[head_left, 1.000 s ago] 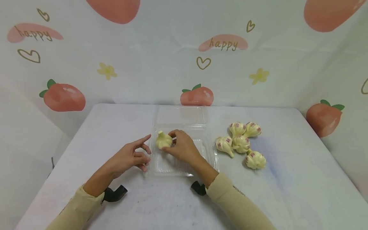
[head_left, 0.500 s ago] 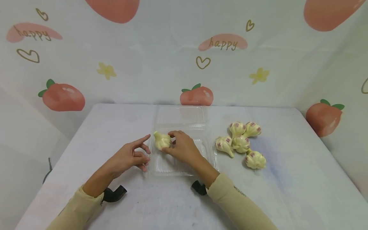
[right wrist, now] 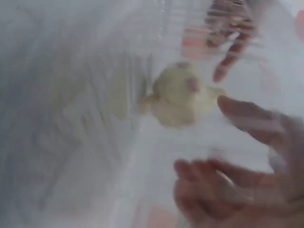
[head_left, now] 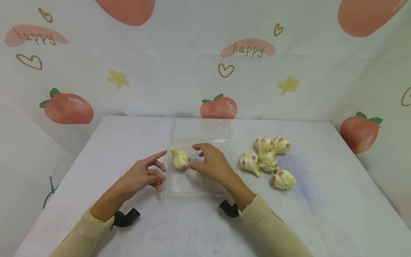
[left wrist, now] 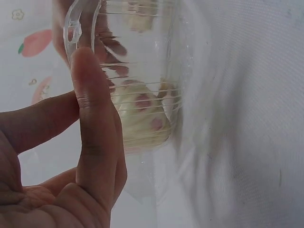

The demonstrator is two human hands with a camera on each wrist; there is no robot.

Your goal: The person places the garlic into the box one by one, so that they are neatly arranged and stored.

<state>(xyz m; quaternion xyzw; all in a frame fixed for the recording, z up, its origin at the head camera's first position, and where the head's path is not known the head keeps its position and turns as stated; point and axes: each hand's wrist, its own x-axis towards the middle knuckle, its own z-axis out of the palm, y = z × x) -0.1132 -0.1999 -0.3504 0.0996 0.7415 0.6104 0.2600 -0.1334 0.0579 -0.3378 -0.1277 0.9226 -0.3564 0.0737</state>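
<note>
A garlic bulb (head_left: 180, 159) lies in the left part of a clear plastic clamshell box (head_left: 183, 187), its stem towards the far left. My right hand (head_left: 212, 162) is just right of this bulb, thumb and fingers spread apart, holding nothing. The right wrist view is blurred but shows the bulb (right wrist: 175, 95) apart from the curved fingers. My left hand (head_left: 142, 175) is at the box's left side, one finger stretched out and the others loosely bent. In the left wrist view a fingertip (left wrist: 85, 61) is against or very near the box's rim (left wrist: 73, 31).
Several garlic bulbs with purple marks (head_left: 268, 161) lie grouped on the white table (head_left: 321, 214), right of the box. The box's lid (head_left: 201, 129) lies open towards the back. Black curved pieces (head_left: 127, 217) show by both wrists. A printed cloth (head_left: 179, 71) hangs behind.
The garlic bulb turned, its stem swinging left, and shifted slightly left. My right hand then let go of it and drew back to the right. My left hand stayed nearly still.
</note>
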